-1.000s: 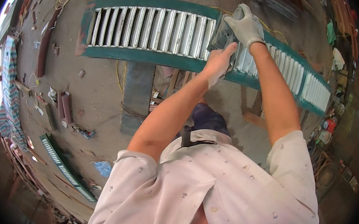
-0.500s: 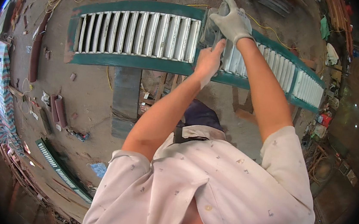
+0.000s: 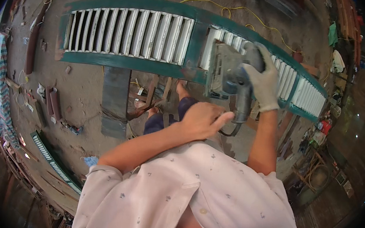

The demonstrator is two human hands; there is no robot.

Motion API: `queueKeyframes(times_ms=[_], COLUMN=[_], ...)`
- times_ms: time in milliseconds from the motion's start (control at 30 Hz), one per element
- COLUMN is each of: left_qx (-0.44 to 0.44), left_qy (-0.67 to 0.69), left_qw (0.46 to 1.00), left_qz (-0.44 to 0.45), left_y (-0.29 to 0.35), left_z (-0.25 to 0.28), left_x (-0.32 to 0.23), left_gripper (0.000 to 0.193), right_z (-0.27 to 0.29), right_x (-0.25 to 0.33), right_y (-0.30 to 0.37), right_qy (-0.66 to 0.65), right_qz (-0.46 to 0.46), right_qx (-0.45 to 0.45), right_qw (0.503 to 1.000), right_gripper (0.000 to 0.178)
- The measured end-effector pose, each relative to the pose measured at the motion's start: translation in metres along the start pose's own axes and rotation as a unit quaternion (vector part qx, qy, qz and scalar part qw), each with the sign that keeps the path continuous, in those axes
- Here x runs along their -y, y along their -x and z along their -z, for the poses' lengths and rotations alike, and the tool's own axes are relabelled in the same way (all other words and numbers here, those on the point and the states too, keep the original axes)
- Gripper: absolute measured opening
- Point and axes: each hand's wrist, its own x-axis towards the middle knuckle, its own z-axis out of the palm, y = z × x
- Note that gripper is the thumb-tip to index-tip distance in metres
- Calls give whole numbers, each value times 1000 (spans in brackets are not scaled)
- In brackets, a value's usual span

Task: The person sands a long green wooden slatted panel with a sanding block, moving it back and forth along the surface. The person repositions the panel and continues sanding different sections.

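A dusty grey and black belt sander (image 3: 234, 77) is held up over a long green louvred panel (image 3: 121, 63), tilted with its flat base turned left. My gloved right hand (image 3: 265, 76) is closed round the sander's upper body. My bare left hand (image 3: 204, 119), thumb stretched out, is beside the lower end of the sander's handle. Its fingers are blurred and partly hidden, so I cannot tell whether they touch it. White slats fill the panel's openings, and bare, scuffed patches mark the green rail between them.
Dark boards (image 3: 115, 103) lie below the panel, near my feet. A yellow cable (image 3: 241, 8) runs behind it. At lower left lies another green louvred panel (image 3: 55, 161), near a striped sheet (image 3: 1, 92). Clutter (image 3: 323, 132) is piled along the right.
The sander has come off the panel's cross rail, toward my body and to the right, and has tilted. My left hand has dropped back toward me from its grip on the handle.
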Motion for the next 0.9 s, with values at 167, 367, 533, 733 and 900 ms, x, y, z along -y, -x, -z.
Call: queueKeyframes(times_ms=[167, 367, 533, 733, 900], left_qx=[-223, -85, -47, -51, -77], left_qy=[-393, -488, -444, -403, -341], left_qw=[890, 859, 883, 902, 932], left_qz=[-68, 127, 141, 146, 96], left_y=[-48, -64, -16, -5, -14], left_z=[29, 21, -12, -20, -10], left_x=[71, 86, 100, 102, 88], left_gripper=[66, 97, 106, 104, 84], right_z=[31, 34, 16, 3, 30], right_x=[-28, -44, -79, -84, -108], right_y=[11, -12, -15, 1, 4], right_qy=[-13, 193, 176, 39, -85], right_qz=[6, 45, 61, -116, -100], right_qx=[-72, -29, -108, -170, -119], right_qw=[997, 980, 977, 978, 984], right_gripper=[75, 82, 88, 95, 86])
